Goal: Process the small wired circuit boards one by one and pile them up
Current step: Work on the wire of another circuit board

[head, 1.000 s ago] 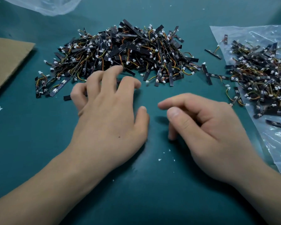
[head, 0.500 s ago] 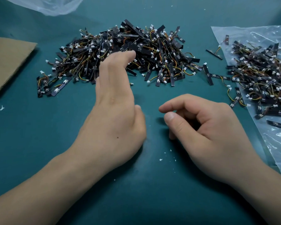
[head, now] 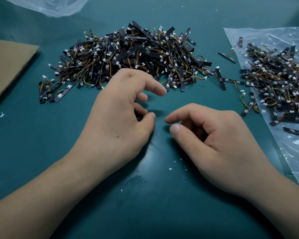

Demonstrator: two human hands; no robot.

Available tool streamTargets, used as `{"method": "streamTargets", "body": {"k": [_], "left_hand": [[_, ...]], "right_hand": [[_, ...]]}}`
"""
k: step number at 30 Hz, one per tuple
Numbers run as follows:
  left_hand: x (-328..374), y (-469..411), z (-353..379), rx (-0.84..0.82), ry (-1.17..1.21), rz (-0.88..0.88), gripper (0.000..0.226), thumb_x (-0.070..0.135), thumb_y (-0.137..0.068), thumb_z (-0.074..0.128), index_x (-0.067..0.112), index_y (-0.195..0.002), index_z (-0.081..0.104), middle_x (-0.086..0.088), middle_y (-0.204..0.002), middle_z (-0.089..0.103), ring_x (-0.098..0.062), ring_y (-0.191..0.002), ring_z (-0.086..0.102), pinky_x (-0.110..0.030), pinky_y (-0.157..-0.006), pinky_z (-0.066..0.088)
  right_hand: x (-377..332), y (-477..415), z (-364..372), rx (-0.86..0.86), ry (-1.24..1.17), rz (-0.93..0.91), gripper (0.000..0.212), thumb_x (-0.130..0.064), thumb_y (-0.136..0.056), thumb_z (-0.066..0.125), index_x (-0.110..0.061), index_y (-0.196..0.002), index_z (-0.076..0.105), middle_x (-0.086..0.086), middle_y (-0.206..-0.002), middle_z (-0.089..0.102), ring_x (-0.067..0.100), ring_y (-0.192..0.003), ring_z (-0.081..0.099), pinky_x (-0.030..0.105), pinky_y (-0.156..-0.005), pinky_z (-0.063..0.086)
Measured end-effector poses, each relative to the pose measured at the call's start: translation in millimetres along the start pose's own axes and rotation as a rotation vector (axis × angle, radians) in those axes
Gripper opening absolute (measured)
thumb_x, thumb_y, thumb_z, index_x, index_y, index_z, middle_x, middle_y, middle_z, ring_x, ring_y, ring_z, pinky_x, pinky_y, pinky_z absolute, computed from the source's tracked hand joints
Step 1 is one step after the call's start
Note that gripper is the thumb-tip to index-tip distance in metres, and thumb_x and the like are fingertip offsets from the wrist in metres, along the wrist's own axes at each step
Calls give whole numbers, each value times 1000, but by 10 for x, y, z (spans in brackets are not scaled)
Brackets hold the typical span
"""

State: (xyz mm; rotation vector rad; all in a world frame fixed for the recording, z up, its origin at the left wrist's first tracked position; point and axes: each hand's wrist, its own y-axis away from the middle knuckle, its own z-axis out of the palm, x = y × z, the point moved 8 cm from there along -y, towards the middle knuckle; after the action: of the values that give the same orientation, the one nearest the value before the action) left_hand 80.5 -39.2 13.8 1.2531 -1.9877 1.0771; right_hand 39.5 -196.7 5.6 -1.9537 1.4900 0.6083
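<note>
left hand [head: 117, 121]: fingers loosely curled, empty, just short of pile [head: 136, 56].
right hand [head: 214, 138]: loosely curled, empty, beside it.
boards [head: 280, 80]: on bag [head: 297, 152] at right, likely stock.
advice: pinch one board by its strip; lift slowly so tangled wires slip free.

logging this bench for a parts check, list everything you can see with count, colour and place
main pile of wired boards: one heap, black boards with white plugs and yellow-orange wires, back centre of the table
second pile: one heap, same colours, on the clear bag at right
loose boards: a few, black, between the two piles
clear bag: one, transparent, right edge
plastic sheet: one, whitish clear, top left
cardboard: one, brown, left edge
white crumbs: several, white, near the hands
table: one, teal, under everything
left hand: one, holds nothing, in front of the main pile
right hand: one, holds nothing, beside the left hand
</note>
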Motion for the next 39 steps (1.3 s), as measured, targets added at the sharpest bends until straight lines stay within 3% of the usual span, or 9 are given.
{"method": "streamTargets", "body": {"k": [9, 15, 18, 21, 23, 25, 30, 35, 39], "left_hand": [[39, 4, -13, 1, -70, 14, 43, -10, -79, 65, 32, -86, 69, 9, -96, 62, -21, -73, 62, -29, -67, 51], [101, 21, -39, 37, 19, 27, 31, -5, -83, 72, 26, -85, 70, 9, -100, 66, -18, -88, 67, -25, -73, 57], [183, 44, -109, 111, -99, 75, 38, -11, -78, 63, 26, -84, 69, 10, -100, 67, -12, -95, 64, -23, -83, 50], [105, 62, -73, 85, -230, -9, 40, -3, -77, 57, 35, -87, 67, 16, -104, 63, -10, -103, 58, -32, -94, 41], [44, 64, -28, 37, -348, -57, 34, 7, -82, 55, 37, -94, 66, 19, -104, 59, -15, -103, 51, -35, -92, 33], [10, 65, -3, 5, -399, -47, 29, 8, -88, 59, 33, -99, 68, 16, -99, 59, -18, -99, 48, -33, -91, 37], [47, 59, 15, -28, -378, 7, 13, 22, -89, 71, 27, -100, 69, 13, -94, 62, -16, -94, 52, -22, -83, 36], [111, 87, 10, 11, -389, 95, 15, 12, -91, 70, 24, -98, 71, 10, -89, 65, -20, -90, 59, -42, -78, 50], [237, 107, -96, 163, -215, 274, 11, 8, -94, 69, 19, -96, 73, 10, -87, 65, -9, -82, 62, -25, -74, 49]], "right_hand": [[6, -7, 5, -8, 19, 9, 16, -40, -93, 60, -33, -102, 72, -22, -65, 58, 12, -59, 56, 29, -55, 38], [0, 4, 6, -8, 30, 9, 16, -40, -93, 60, -34, -102, 72, -22, -65, 58, 13, -60, 56, 32, -56, 42], [-7, 5, 2, -7, 41, 7, 16, -41, -93, 60, -34, -102, 71, -22, -67, 59, 12, -61, 57, 32, -56, 41], [-4, 11, 3, -9, 39, 9, 16, -41, -93, 60, -35, -102, 71, -20, -68, 61, 12, -61, 57, 31, -56, 42], [-3, 13, 3, -11, 32, 10, 16, -41, -93, 60, -34, -102, 71, -21, -69, 62, 12, -61, 57, 32, -56, 43], [-5, 11, 4, -11, 32, 5, 16, -41, -93, 60, -34, -102, 71, -23, -69, 60, 12, -61, 57, 33, -56, 44], [-5, 9, 4, -10, 45, -1, 16, -41, -93, 60, -34, -102, 71, -21, -68, 60, 12, -60, 56, 31, -56, 41], [-5, 9, 0, -10, 51, 4, 15, -41, -93, 60, -35, -102, 71, -20, -67, 60, 11, -61, 57, 29, -56, 38], [-7, 2, 2, -11, 54, 6, 14, -40, -93, 60, -35, -101, 71, -26, -64, 56, 8, -60, 56, 26, -57, 36]]}}
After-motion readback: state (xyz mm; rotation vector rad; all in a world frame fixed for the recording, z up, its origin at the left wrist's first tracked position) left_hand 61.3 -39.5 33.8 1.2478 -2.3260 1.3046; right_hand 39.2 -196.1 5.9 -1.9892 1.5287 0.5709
